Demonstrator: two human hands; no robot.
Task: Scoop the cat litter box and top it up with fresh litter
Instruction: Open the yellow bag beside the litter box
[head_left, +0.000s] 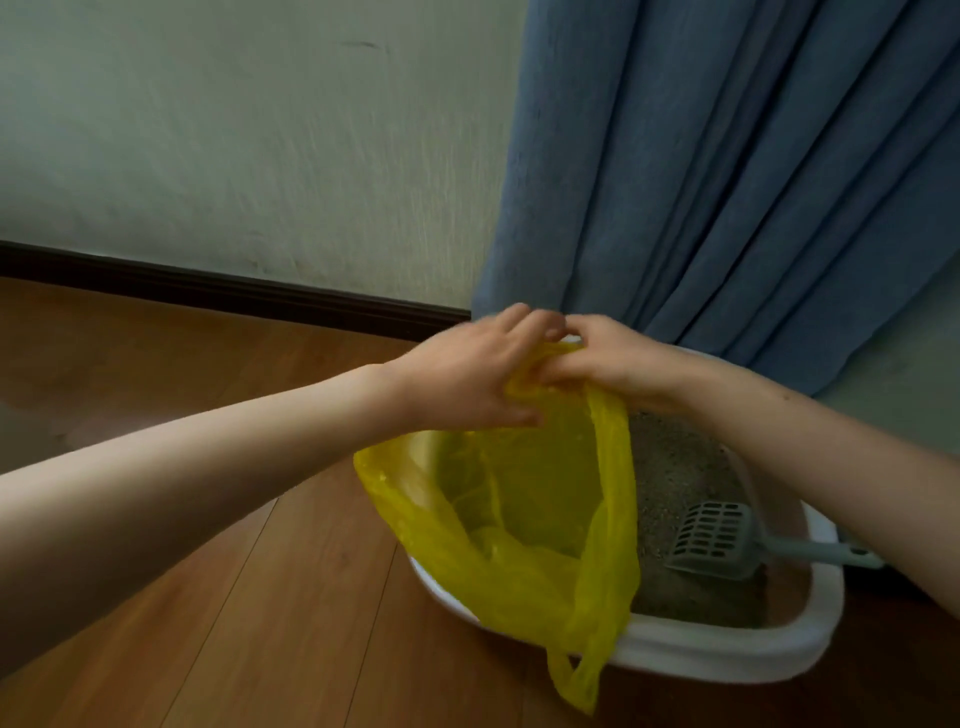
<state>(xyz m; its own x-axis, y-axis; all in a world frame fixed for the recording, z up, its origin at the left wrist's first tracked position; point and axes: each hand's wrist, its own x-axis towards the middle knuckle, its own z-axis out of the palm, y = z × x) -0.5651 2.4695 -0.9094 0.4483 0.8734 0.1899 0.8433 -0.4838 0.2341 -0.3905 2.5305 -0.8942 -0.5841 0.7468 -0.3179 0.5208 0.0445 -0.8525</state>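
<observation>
Pinching the yellow bag (524, 499) at its top, left hand (462, 374) and right hand (613, 364) hide the litter box's (727, 654) left half; the scoop's (717, 538) handle passes behind the right forearm.

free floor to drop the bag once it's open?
Bare wood floor left of the litter box, out to the baseboard. Crowded right: yellow bag held over the box by both hands, scoop in the litter, curtain behind.

White litter box (727, 649) on floor, grey slotted scoop (714, 538) lying in its litter (675, 467)
</observation>
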